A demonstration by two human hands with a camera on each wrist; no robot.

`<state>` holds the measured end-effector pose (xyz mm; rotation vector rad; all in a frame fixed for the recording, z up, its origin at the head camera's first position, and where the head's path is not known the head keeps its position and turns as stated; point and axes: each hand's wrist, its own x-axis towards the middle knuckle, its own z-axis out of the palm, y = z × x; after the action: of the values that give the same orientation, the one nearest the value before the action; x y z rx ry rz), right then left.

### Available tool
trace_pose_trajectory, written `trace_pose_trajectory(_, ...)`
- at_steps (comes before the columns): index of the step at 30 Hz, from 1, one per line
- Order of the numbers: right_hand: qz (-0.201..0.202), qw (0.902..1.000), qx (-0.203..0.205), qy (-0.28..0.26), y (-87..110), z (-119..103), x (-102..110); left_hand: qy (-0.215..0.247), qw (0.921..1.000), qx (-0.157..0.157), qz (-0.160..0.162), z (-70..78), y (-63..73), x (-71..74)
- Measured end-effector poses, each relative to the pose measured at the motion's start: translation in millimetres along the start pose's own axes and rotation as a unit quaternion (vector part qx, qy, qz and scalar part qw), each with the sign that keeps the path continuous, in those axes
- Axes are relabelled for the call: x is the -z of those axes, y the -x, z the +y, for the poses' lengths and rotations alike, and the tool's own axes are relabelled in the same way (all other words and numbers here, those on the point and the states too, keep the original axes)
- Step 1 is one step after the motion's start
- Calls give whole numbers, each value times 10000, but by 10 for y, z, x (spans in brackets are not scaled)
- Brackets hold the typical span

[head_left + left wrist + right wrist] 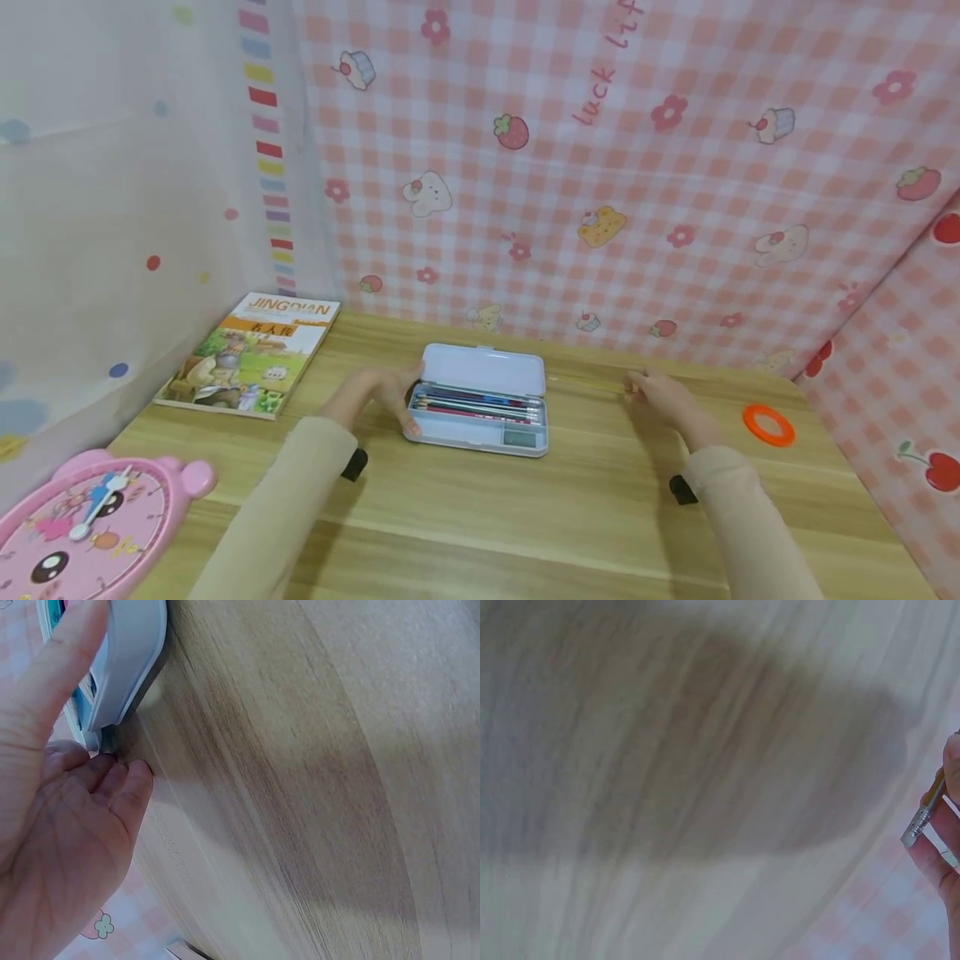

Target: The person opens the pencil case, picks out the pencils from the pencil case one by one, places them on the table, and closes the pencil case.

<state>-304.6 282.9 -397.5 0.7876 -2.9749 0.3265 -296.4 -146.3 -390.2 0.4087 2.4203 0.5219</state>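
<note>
A white pencil case [483, 371] lies on the table with its lid folded back. Several pencils [480, 408] lie in it, along with a grey-green eraser [519, 437] at the front right. My left hand [378, 393] holds the case by its left end. In the left wrist view, the thumb [64, 667] lies along the case's edge and the other fingers bend in beside it. To the right of the case, my right hand [667, 400] pinches a yellowish pencil [917, 823] near its metal-banded end. The pencil points left toward the case.
An orange ring [750, 421] lies at the right of the wooden table [480, 525]. A book [247, 358] lies at the back left, and a pink clock [142, 521] is at the front left. Checked cloth [555, 192] hangs behind the table.
</note>
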Motion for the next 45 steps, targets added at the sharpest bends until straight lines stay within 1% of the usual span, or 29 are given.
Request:
trace_pose_trajectory(2,31,10000,-10,-41,8,43,-21,28,10000,-13,7,1,3,5)
trace_pose_trajectory(3,61,9999,-84,-116,14,60,-30,25,10000,-32,10,3,3,8)
trace_pose_trajectory(4,119,9999,-57,-110,20,77,-41,19,10000,-43,9,5,4,11)
trace_pose_trajectory(5,190,9998,34,-5,22,94,-51,11,10000,-64,14,8,3,13)
trace_pose_trajectory(8,306,9994,88,164,23,132,-76,-21,10000,-69,14,14,7,18)
trace_pose_trajectory(10,285,9990,129,320,13,146,-89,-39,10000,-46,13,13,13,17)
trace_pose_trajectory(14,67,9993,-120,347,-25,155,-108,-45,10000,7,6,1,18,5)
trace_pose_trajectory(17,-68,9991,-333,269,-38,146,-111,-49,10000,20,-23,-6,2,-10)
trace_pose_trajectory(19,-65,9989,-389,251,-40,138,-116,-53,10000,21,-41,-10,-10,-20)
trace_pose_trajectory(26,90,9990,-364,222,-69,99,-146,-13,10000,41,-1,-45,-34,-34)
trace_pose_trajectory(31,169,9985,-493,164,-74,61,-144,50,9999,121,-16,-34,3,-8)
trace_pose_trajectory(34,263,9983,-476,194,-48,35,-132,31,9999,107,-41,-12,15,3)
trace_pose_trajectory(38,564,9974,-253,371,-40,28,-134,13,9999,103,-56,-6,6,8)
trace_pose_trajectory(40,643,9969,-198,413,-57,16,-139,31,9999,120,-57,-8,3,8)
trace_pose_trajectory(43,527,9978,-257,298,-105,-36,-146,74,9999,127,-53,-14,4,4)
trace_pose_trajectory(45,381,9986,-331,137,-148,-92,-145,108,9999,117,-43,-21,6,-3)
